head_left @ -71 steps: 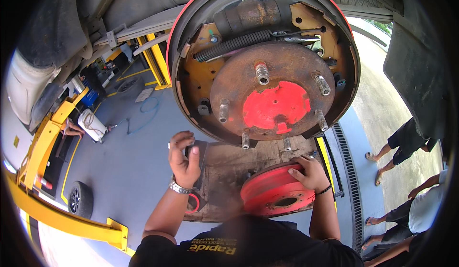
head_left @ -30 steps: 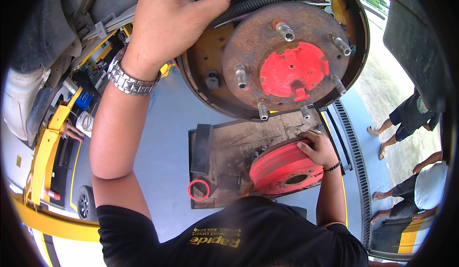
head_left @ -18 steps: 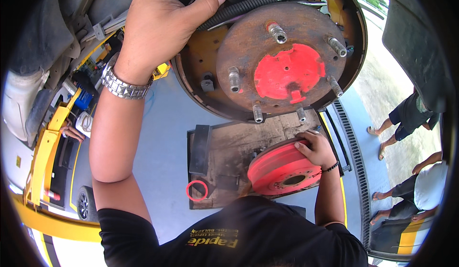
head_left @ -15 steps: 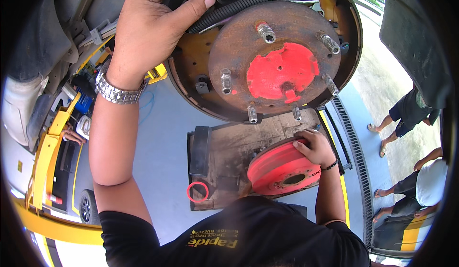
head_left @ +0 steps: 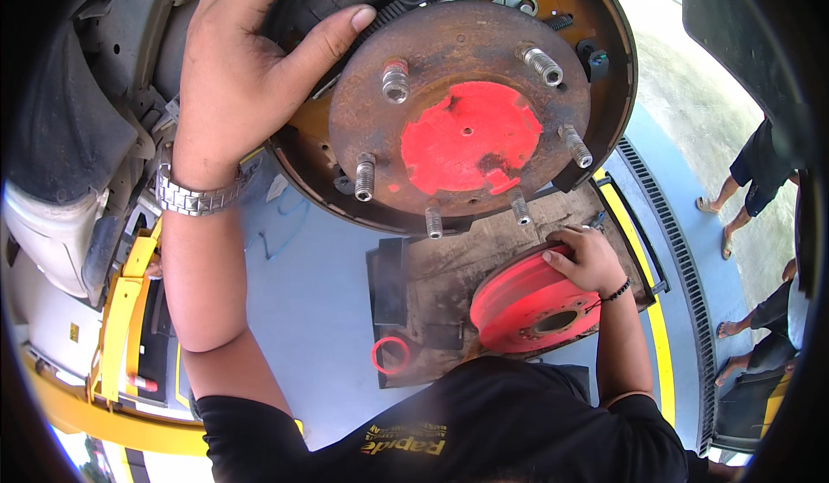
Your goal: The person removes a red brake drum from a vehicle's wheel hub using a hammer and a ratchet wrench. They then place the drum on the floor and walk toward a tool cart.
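A drum brake assembly (head_left: 306, 150) fills the upper middle, its rusty round hub (head_left: 354, 107) carrying several wheel studs and a red-painted centre (head_left: 471, 137). My left hand (head_left: 237, 77) grips its upper left edge; the thumb lies over the inner parts, and the fingertips are hidden at the picture's top. Below and to the right, a red brake drum (head_left: 518, 297) stands tilted. My right hand (head_left: 587, 263) is closed over the drum's upper rim, thumb on the red side and fingers reaching behind.
Under the drum lies a dirty brown board (head_left: 440, 267) with a black block (head_left: 392, 284) and a red ring (head_left: 390, 356). A yellow lift frame (head_left: 125, 310) stands left. Vehicle underbody parts (head_left: 112, 68) hang upper left. A floor drain (head_left: 669, 224) runs right, with people's legs (head_left: 738, 206) beyond.
My view has shifted: the hub appears lower and farther left, while the drum and board appear farther right. Both hands keep their places on the brake assembly and the drum.
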`<state>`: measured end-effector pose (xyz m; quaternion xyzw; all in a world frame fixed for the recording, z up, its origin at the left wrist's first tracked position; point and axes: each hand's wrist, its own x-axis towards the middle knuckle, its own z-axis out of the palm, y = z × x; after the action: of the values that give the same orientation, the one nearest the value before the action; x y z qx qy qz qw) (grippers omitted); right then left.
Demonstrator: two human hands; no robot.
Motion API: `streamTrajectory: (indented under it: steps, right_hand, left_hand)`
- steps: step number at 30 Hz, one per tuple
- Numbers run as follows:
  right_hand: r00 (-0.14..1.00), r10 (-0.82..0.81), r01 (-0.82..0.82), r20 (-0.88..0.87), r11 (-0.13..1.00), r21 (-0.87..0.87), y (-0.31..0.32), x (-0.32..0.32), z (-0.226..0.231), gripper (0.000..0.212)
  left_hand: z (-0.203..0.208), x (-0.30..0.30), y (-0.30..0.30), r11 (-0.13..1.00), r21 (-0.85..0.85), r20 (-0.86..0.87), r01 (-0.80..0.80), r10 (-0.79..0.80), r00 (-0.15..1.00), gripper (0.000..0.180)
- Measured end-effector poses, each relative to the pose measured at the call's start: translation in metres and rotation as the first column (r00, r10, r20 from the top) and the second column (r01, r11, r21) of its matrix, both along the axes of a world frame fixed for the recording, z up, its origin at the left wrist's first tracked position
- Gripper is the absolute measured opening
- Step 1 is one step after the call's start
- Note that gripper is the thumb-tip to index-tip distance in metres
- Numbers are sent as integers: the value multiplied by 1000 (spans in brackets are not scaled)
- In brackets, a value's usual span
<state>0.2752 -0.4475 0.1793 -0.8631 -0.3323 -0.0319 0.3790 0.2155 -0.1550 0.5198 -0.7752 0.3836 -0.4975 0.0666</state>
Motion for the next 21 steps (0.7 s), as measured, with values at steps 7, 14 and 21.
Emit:
streamTrajectory:
  steps: [7,14,21]
  right_hand:
    - [999,-22,21,29,1000,19,-7,5,-8,37]
    - [1000,0,0,-11,1000,-8,6,19,0,37]
    - [1000,-3,3,2,1000,2,6,11,-3,42]
  left_hand:
    - [36,-15,-90,935,-26,-338,-355,326,883,30]
    - [63,-12,-91,871,122,-559,-476,456,692,18]
    - [83,-13,-106,766,426,-433,-482,640,634,32]
